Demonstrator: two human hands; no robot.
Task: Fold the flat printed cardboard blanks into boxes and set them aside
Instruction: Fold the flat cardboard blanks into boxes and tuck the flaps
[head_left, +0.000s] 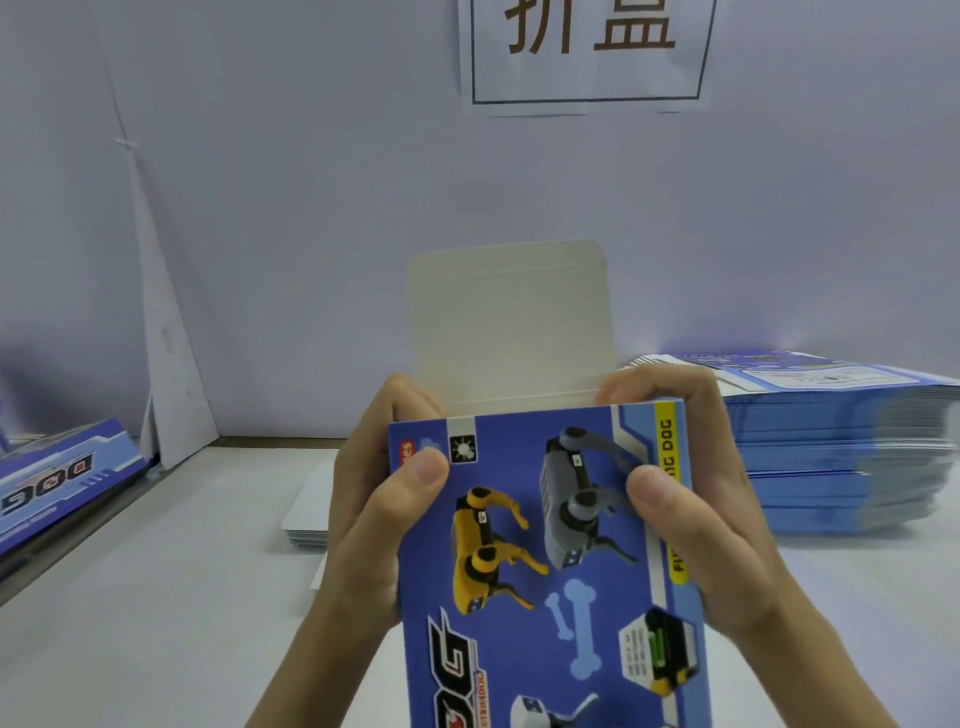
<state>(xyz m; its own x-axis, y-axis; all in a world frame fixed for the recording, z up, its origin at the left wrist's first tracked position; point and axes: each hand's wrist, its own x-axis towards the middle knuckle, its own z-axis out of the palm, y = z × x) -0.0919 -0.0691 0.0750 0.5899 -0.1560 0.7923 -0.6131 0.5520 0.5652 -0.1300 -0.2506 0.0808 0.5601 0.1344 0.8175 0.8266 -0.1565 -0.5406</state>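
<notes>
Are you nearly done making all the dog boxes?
Not nearly. One printed box lies at the left, seemingly finished. The left hand and right hand hold a toy dog box, already shaped, with its top flap standing open. A tall stack of flat blanks waits on the right.

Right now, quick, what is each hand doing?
Left hand: gripping the box by its left edge.
Right hand: gripping the same box by its right edge.
</notes>
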